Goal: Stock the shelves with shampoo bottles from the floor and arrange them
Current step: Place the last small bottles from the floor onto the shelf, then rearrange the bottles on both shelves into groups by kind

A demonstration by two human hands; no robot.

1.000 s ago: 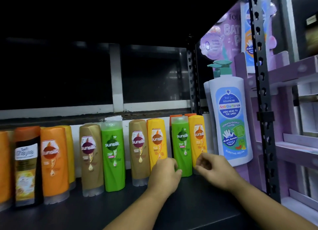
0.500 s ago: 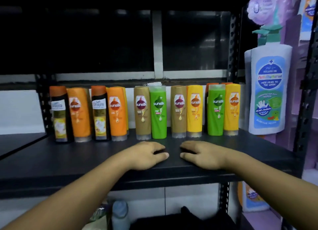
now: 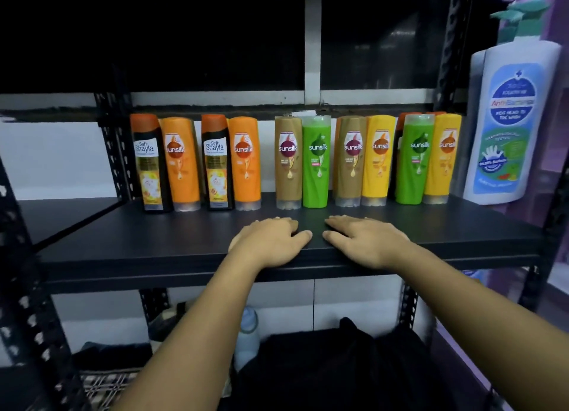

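I'm looking at the shelf (image 3: 123, 241) now, sweeping from the left. The left end of the board is lying bare, with open room in front of the row too. At the far edge the bottles are standing upright in a line, long axes vertical, labels facing me: a Shayla bottle (image 3: 149, 164), an orange bottle (image 3: 181, 164), a second Shayla (image 3: 217, 164) and a second orange (image 3: 246, 164), then a small gap, then a brown bottle (image 3: 288, 164) touching a green bottle (image 3: 317, 162), another brown (image 3: 351, 162), a yellow bottle (image 3: 378, 161), another green (image 3: 415, 161) and a last yellow (image 3: 441, 159). More caps are showing behind the right end of the row.

My left hand (image 3: 271, 241) is lying flat and empty on the near edge, fingers spread a little, holding nothing. My right hand (image 3: 366, 241) is lying the same way just beside it, palm down, empty. The row is sitting straight ahead of both hands, farther back on the board; the left hand is nearer the brown and green pair, the right nearer the second brown and yellow.

On the right, a big pump bottle (image 3: 508, 127) is standing past the row's end, so that side is tight. I'm judging the row nearly done; any more stock would be coming from below, where I cannot make out shampoo among the dark things.
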